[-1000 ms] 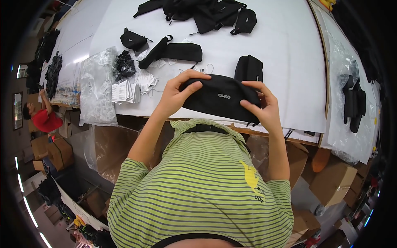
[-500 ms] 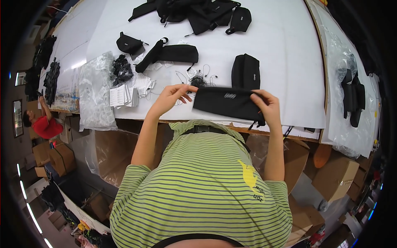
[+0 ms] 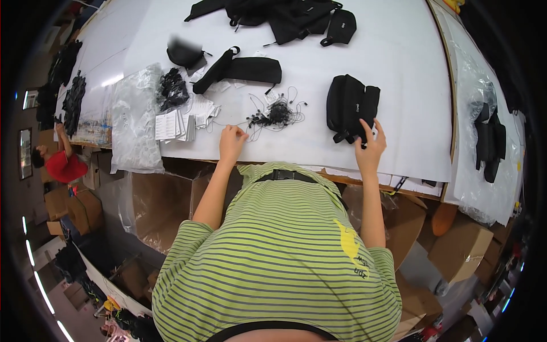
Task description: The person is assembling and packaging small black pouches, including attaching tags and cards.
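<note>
Right hand (image 3: 370, 147) spread at 2 paired pouches (image 3: 344, 105); left (image 3: 232, 142) curled near cords (image 3: 276, 115), pinch unclear. Looks like 2 set aside, far pile (image 3: 296, 20) left.

Flat white tabletop (image 3: 410, 68) bright, glare upper L; sm. black fabric pouch (image 3: 185, 58) blurred; white tube lights (image 3: 36, 279) lower L; rim v. dark, bent.

Light lettering (image 3: 358, 107) marks the paired black pouches (image 3: 344, 100); a small light mark (image 3: 343, 25) appears on the upper pouch (image 3: 341, 31). Dark letters (image 3: 360, 273) stand next to the yellow figure (image 3: 348, 244) on the striped shirt (image 3: 268, 245). The white cards (image 3: 167, 126) carry fine print, apparently too small to read.
</note>
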`<state>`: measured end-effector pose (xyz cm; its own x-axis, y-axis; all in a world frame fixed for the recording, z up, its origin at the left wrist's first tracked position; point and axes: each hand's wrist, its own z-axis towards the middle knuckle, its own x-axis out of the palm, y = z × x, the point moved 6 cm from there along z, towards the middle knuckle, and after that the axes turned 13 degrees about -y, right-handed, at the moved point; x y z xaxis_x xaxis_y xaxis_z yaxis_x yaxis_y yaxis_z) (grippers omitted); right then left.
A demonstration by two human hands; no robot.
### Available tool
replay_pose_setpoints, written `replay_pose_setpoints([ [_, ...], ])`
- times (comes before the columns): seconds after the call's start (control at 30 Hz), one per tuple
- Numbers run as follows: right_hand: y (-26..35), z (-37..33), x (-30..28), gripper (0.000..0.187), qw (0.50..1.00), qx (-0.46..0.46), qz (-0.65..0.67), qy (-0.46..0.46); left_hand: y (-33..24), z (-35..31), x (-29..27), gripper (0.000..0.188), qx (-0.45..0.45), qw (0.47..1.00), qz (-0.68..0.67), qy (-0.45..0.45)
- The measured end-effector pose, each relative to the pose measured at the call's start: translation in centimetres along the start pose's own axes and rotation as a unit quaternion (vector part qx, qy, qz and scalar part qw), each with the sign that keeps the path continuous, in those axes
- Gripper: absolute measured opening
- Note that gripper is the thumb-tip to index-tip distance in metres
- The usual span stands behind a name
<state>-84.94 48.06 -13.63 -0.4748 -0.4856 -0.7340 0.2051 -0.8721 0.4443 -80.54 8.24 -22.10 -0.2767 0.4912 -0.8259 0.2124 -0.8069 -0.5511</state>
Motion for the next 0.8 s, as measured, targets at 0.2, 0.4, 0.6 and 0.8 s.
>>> replay_pose_setpoints([
  [0.2, 1.2, -0.3, -1.1, 0.047, 0.990, 0.110, 0.083, -0.038, -0.7, 0.4, 0.0, 0.016, -0.060, 0.996, -0.059, -0.027],
  [0.4, 5.8, -0.2, 0.3, 0.028, 0.944, 0.170, 0.284, 0.018, -0.5, 0.2, 0.1, 0.014, 0.009, 0.996, -0.051, -0.073],
  [0.6, 10.9, -1.3, 4.5, 0.021, 0.860, 0.185, 0.408, 0.244, -3.8, 2.0, -3.0, 0.010, -0.170, 0.899, -0.403, -0.025],
  [0.8, 19.2, 2.2, 5.1, 0.023, 0.806, 0.212, 0.507, 0.223, -12.7, 2.2, -7.2, 0.007, -0.104, 0.855, -0.464, 0.206],
])
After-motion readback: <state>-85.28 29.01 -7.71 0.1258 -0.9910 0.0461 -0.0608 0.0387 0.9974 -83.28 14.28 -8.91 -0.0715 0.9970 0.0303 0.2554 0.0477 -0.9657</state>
